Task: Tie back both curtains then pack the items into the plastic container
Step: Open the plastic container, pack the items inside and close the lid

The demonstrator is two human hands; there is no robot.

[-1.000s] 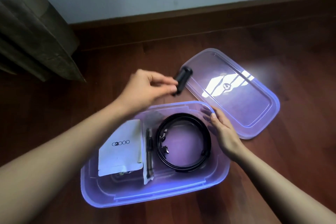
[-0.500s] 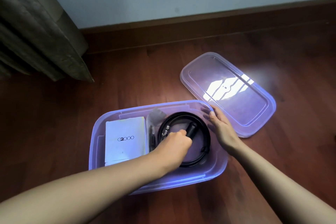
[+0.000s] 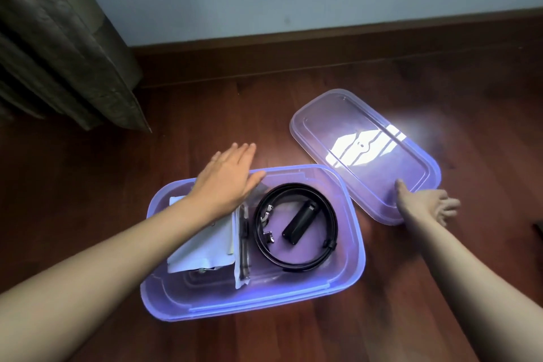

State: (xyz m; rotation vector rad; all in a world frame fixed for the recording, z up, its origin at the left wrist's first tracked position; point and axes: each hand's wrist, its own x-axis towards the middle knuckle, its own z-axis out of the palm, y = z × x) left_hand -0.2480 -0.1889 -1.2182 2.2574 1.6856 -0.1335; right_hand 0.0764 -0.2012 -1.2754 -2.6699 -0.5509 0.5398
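Observation:
A clear purple plastic container (image 3: 235,307) stands open on the wooden floor. Inside it lie a coiled black belt (image 3: 329,250), a small black cylinder (image 3: 299,222) within the coil, a white pouch (image 3: 205,250) and a thin dark pen-like item (image 3: 243,239). My left hand (image 3: 226,182) hovers flat over the container's far left rim, fingers straight, holding nothing. The container's lid (image 3: 364,153) lies on the floor to the right. My right hand (image 3: 426,204) is at the lid's near edge, thumb on top and fingers spread beside the rim.
A dark grey-brown curtain (image 3: 64,44) hangs at the upper left, its hem touching the floor. A wooden skirting board (image 3: 323,41) runs along the pale wall behind. A dark object (image 3: 538,229) shows at the right edge.
My left hand set the black cylinder inside the belt coil, let it go and lifted toward the far left rim. My right hand left the container's right rim and moved to the lid.

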